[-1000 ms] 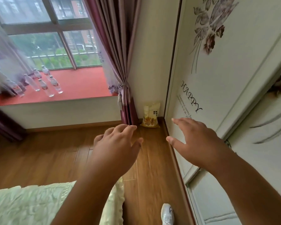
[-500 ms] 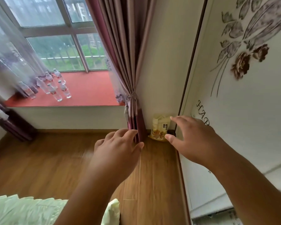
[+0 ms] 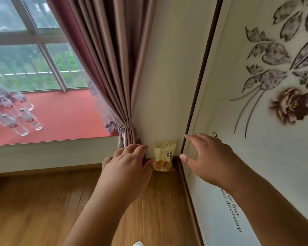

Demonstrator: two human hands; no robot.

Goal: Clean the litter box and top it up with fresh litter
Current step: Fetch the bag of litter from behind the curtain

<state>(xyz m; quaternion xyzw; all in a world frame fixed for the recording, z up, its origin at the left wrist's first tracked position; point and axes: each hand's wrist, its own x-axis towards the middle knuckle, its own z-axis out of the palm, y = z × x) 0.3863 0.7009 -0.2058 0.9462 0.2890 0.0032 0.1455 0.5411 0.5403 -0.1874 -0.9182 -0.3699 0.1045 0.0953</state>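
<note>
Hands reach forward, both spread and holding nothing: left hand [image 3: 126,167], right hand [image 3: 208,160]. Between them, a yellow litter bag [image 3: 164,157] stands in the floor [image 3: 43,206] corner, beside the curtain [image 3: 114,71].

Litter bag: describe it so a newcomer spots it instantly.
Follow the tied pink curtain down to the room's corner. The small yellow litter bag stands there on the wooden floor against the cream wall, the only thing there with cartoon animals and handles.

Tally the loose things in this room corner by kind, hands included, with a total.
Hands: 2, left hand and right hand, both empty
Yellow bag in the corner: 1
Water bottles on the red sill that can be told apart: 4
Total: 7
</note>
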